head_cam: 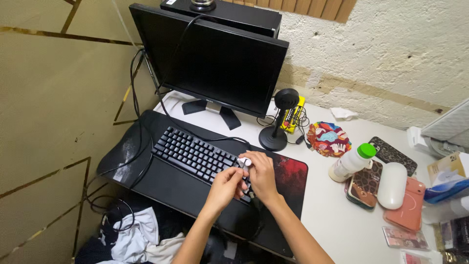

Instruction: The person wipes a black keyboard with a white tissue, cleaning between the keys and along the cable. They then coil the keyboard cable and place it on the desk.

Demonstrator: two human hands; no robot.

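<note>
Lying at the far left, a pile of clothes sits low beside the desk, and black cables hang down past it. Next comes the black keyboard on a big dark mat, with a black monitor standing behind it.

Both hands meet over the right end of the keyboard. The left hand has its fingers curled in, and its grip looks pinched on something small, but I cannot tell just what. The right hand has its grip closed on a small white thing, held just above the keys. It may be a keycap or a little tool; it is too small to tell.

To the right stand a black microphone, a bright patterned pouch, a white bottle with a green cap, and some phone cases.

What could go wrong? The white piece is tiny, so it could slip from the fingers and drop between the keys or roll off onto the clothes. An elbow swinging right could also knock the bottle over.
</note>
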